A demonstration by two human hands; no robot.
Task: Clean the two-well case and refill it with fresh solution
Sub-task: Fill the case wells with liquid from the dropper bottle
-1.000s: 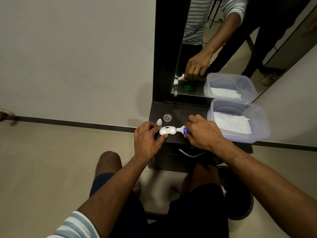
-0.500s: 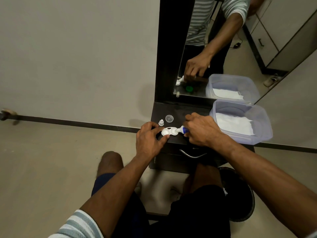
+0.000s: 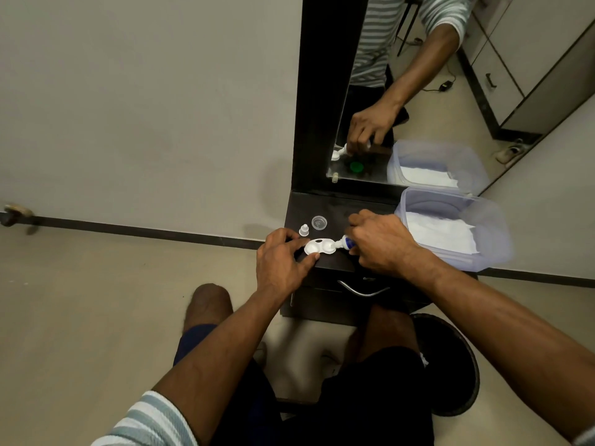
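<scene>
Head view: white two-well case (image 3: 319,246) on the dark cabinet top (image 3: 338,209), near edge; left hand (image 3: 283,262) pinches its left end; right hand (image 3: 383,243) fingers curled around solution bottle (image 3: 345,243), nozzle at right well.

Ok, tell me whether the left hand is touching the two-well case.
Touching. The head view shows the left hand with fingertips against the left end of the two-well case, steadying it.
</scene>
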